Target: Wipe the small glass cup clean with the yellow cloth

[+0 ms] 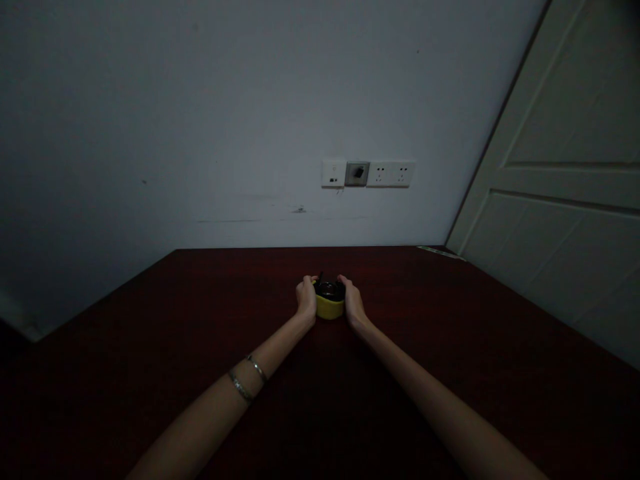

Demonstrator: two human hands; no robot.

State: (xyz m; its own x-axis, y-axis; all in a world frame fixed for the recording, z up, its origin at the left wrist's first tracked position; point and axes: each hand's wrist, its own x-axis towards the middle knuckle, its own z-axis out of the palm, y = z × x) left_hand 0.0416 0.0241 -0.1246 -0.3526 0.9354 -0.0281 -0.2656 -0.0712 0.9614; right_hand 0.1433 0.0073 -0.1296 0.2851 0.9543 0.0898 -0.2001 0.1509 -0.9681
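Plainly, my left hand (307,298) and right hand (354,303), fingers partly curled, grasp one yellow object (330,308) between them on the tabletop (240,293); its dark, glossy top seems too dim to make out. Two bracelets (257,368) circle my left forearm (220,413); four plates (379,175) line the wall (250,120) ahead.

Dark red tabletop (235,280), far edge at pale, scuffed wall (200,107); row of wall plates (380,175) above, one grey among white; panelled door (575,180) at right; thin pale strip (441,253) near tabletop's far right corner
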